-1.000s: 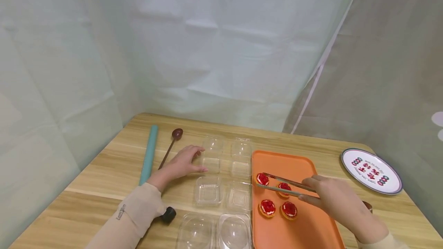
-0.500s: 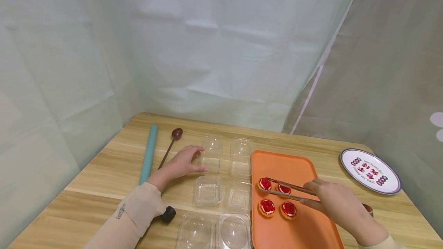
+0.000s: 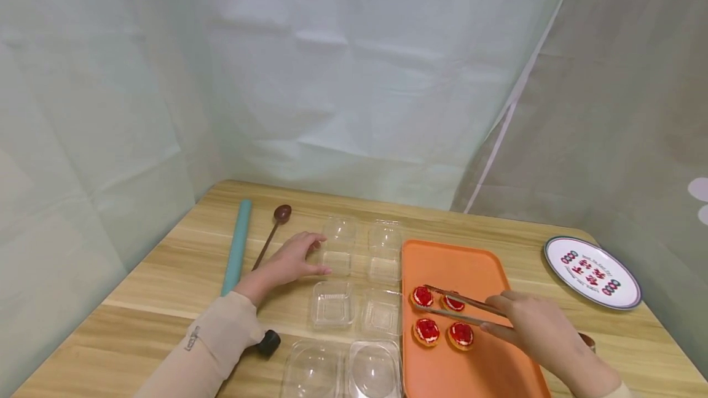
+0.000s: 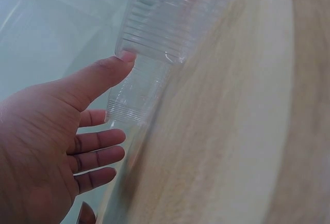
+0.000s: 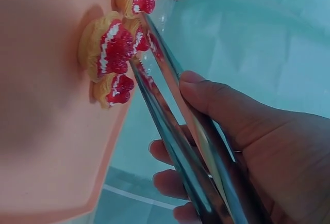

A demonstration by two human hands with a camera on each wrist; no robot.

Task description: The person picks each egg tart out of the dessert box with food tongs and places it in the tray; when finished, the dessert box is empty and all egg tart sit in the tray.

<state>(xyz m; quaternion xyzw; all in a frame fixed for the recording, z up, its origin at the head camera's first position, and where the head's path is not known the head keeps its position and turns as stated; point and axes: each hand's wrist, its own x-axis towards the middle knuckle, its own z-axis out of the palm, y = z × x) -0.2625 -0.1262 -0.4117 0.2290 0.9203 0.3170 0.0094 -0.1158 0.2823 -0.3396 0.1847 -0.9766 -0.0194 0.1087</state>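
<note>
My right hand (image 3: 536,327) grips metal tongs (image 3: 467,300) over the orange tray (image 3: 461,255). The tongs' tips stand on either side of the far-left tart (image 3: 423,295), which has a red topping and white cream. In the right wrist view, thumb and fingers press the tongs (image 5: 172,113) from both sides, and tarts (image 5: 111,46) cluster by the tips. Several tarts sit on the tray, one partly hidden behind the tongs. My left hand (image 3: 290,260) is held with fingers spread beside the clear plastic containers (image 3: 333,304). In the left wrist view its thumb appears at a container's (image 4: 154,22) edge.
Open clear containers (image 3: 373,370) stand in rows left of the tray. A teal roll (image 3: 238,247) and a brown spoon (image 3: 283,214) lie at the left. A white plate (image 3: 594,273) with red lettering is at the right. Curtains (image 3: 343,91) enclose the table.
My right hand and the tongs have shifted slightly toward me. The far-left tart has moved a little nearer to the front row. My left hand stays in place.
</note>
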